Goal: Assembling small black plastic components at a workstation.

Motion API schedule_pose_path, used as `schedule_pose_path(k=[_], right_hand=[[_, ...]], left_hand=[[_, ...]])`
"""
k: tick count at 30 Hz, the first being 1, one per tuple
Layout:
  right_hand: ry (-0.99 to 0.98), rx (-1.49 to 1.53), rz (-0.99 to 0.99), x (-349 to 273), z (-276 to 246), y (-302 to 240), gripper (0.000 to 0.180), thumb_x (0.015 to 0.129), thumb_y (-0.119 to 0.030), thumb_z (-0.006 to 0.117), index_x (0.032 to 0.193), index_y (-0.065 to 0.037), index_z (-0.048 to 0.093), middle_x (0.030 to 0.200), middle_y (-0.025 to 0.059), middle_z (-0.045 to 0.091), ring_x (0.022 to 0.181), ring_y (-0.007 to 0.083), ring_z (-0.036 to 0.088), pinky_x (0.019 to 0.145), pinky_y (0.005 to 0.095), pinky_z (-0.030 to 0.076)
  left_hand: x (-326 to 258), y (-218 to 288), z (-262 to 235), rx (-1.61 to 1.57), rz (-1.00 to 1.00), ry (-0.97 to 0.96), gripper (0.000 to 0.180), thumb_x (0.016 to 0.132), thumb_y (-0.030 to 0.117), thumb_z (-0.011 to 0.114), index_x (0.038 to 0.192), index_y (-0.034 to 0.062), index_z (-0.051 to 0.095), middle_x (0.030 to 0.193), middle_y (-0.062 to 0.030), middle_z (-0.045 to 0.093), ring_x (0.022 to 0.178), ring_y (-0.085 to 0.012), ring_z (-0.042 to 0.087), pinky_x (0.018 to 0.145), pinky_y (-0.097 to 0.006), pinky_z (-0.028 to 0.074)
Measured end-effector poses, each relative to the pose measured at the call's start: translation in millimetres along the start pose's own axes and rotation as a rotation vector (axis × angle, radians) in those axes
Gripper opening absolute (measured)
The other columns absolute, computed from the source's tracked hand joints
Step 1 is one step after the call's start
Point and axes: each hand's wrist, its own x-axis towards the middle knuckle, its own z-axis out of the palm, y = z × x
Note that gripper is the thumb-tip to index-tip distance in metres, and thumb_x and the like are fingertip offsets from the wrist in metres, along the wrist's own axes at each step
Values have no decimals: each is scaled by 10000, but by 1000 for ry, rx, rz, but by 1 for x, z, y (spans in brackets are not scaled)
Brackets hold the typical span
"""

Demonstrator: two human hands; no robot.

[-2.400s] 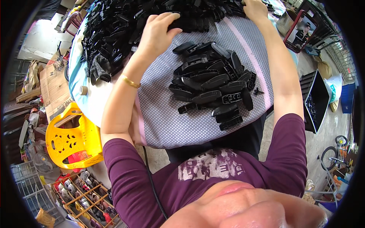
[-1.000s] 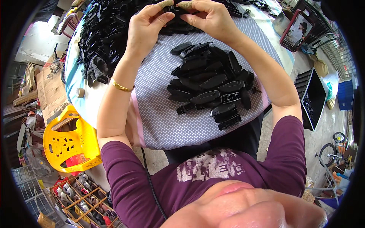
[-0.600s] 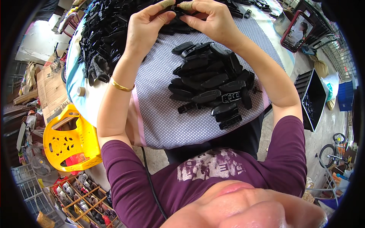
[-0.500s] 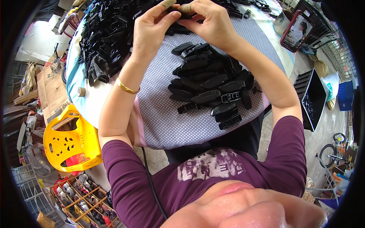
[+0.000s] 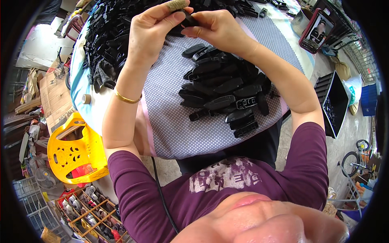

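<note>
Near the far side of the round table, my left hand (image 5: 148,36) and my right hand (image 5: 223,30) come together on a small black plastic part (image 5: 188,19). Both pinch it between thumb and fingers, and it is partly covered by them. Tan wrapping covers a fingertip of the left hand. Below the right hand lies a loose pile of black plastic pieces (image 5: 221,87), long and rounded, some with buckle-like frames. A much larger heap of black parts (image 5: 109,38) spreads beyond and left of my left hand.
A dotted grey cloth (image 5: 166,129) covers the table. A tape roll (image 5: 86,99) and dark gloves (image 5: 105,75) lie at its left. A yellow plastic chair (image 5: 75,150) stands at left; a phone (image 5: 317,31) and a black crate (image 5: 336,107) are at right.
Both hands have shifted left and slightly nearer, and the left wrist has swung left. More of the black part now shows between the fingers. The pile on the cloth stays put.
</note>
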Motion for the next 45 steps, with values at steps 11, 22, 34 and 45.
schedule_pose_path(k=[11, 22, 34, 45], right_hand=[[142, -932, 506, -7, -117, 96, 509, 698, -502, 678, 1053, -137, 676, 992, 166, 663, 901, 331, 642, 806, 408, 507], [50, -869, 391, -8, -140, 96, 314, 627, -290, 739, 819, -42, 716, 736, 173, 664, 704, 293, 660, 678, 378, 516], [-25, -283, -335, 1, -19, -14, 219, 736, -17, 683, 951, 7, 653, 961, 171, 633, 865, 314, 623, 793, 362, 502], [84, 215, 129, 10, -21, 14, 284, 814, 54, 471, 1068, 86, 594, 917, 137, 659, 716, 133, 623, 683, 273, 514]], left_hand=[[-14, 16, 41, 474, 204, -21, 669, 752, -101, 687, 1358, 35, 440, 935, -83, 679, 768, -78, 584, 702, -217, 502], [-15, 29, 54, 535, 208, -436, 399, 718, 259, 770, 1050, 59, 672, 913, -103, 679, 793, -230, 621, 698, -336, 513], [-14, -2, 38, 889, 77, -12, 487, 770, 58, 729, 1225, 14, 563, 1043, -104, 636, 853, -165, 652, 745, -236, 534], [-5, -19, 16, -72, -135, 108, 512, 820, -16, 663, 1300, 18, 486, 1077, -73, 620, 975, -133, 612, 826, -236, 507]])
